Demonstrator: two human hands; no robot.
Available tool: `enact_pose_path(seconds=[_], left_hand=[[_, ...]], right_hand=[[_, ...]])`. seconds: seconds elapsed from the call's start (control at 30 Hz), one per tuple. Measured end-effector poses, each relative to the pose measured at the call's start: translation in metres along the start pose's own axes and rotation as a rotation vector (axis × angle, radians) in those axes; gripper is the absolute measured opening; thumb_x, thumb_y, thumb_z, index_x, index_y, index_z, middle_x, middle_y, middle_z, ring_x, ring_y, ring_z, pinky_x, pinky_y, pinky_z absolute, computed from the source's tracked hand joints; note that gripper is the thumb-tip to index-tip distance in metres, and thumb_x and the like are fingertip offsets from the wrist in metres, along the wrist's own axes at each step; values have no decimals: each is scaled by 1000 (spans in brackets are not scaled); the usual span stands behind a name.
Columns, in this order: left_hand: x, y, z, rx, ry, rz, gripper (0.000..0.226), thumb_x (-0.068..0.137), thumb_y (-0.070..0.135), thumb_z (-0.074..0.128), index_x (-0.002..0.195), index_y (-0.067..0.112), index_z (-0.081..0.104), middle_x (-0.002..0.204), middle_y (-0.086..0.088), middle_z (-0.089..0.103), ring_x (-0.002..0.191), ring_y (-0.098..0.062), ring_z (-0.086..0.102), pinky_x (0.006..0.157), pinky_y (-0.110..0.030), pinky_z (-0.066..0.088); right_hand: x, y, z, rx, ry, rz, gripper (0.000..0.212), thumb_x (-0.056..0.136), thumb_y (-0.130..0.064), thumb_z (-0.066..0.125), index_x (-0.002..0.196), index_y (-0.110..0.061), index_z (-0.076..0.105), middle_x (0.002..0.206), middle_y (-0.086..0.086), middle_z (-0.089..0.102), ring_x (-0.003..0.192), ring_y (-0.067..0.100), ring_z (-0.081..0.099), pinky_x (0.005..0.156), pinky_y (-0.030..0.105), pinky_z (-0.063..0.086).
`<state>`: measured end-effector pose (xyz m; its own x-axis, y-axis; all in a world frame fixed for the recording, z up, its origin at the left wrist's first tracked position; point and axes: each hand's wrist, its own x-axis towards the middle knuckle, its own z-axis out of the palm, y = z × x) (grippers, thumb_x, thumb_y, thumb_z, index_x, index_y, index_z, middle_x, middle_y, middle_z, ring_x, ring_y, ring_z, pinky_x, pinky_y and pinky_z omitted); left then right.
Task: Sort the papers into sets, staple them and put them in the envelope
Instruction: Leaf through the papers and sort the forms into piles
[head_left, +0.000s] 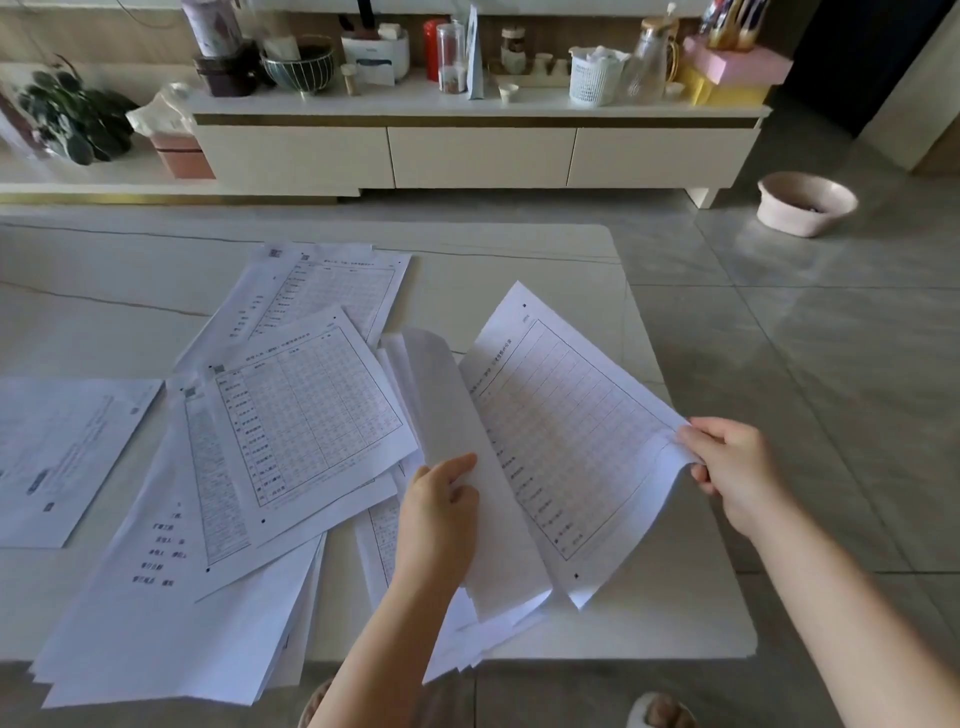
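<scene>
Several printed sheets with tables lie scattered on the white marble table (566, 260). My right hand (737, 473) pinches the right edge of a table-printed sheet (561, 431) lifted above the table. My left hand (441, 509) holds a bundle of blank-backed sheets (467, 457), thumb on top, raised like an open book beside that sheet. A loose overlapping pile (291, 421) lies left of my hands. Another stack (332, 291) sits farther back, and a single sheet (67, 452) lies at the far left. No stapler or envelope is visible.
A low white cabinet (483, 150) with jars, a basket and a jug stands behind the table. A pink bowl (805, 202) sits on the tiled floor at the right. A plant (67, 114) stands at the far left. My slippered feet (660, 712) show below the table edge.
</scene>
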<state>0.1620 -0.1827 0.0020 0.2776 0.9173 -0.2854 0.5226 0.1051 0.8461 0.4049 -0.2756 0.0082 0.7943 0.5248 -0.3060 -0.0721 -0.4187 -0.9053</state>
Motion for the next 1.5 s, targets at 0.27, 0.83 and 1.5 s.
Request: enact_pose_path(seconds=[0.27, 0.83, 1.5], left_hand=[[-1, 5, -5, 222, 5, 177, 45, 94, 4, 36, 132, 20, 56, 92, 8, 40, 69, -5, 48, 51, -12, 32], [8, -4, 8, 149, -102, 179, 50, 92, 0, 40, 138, 18, 49, 106, 5, 43, 94, -16, 54, 80, -28, 50], [-7, -6, 4, 159, -129, 60, 52, 91, -3, 37, 139, 16, 47, 121, 6, 42, 108, -14, 46, 91, -25, 42]], right_hand=[[52, -21, 14, 225, 48, 104, 32, 93, 1, 54, 125, 4, 52, 74, 7, 51, 28, -2, 37, 29, 12, 24], [77, 8, 71, 162, -29, 212, 27, 94, -1, 49, 117, -13, 56, 76, 4, 62, 42, 7, 61, 35, 15, 43], [-73, 40, 71, -523, -454, -13, 22, 81, -18, 71, 73, -21, 51, 68, -5, 51, 63, 15, 55, 57, 24, 37]])
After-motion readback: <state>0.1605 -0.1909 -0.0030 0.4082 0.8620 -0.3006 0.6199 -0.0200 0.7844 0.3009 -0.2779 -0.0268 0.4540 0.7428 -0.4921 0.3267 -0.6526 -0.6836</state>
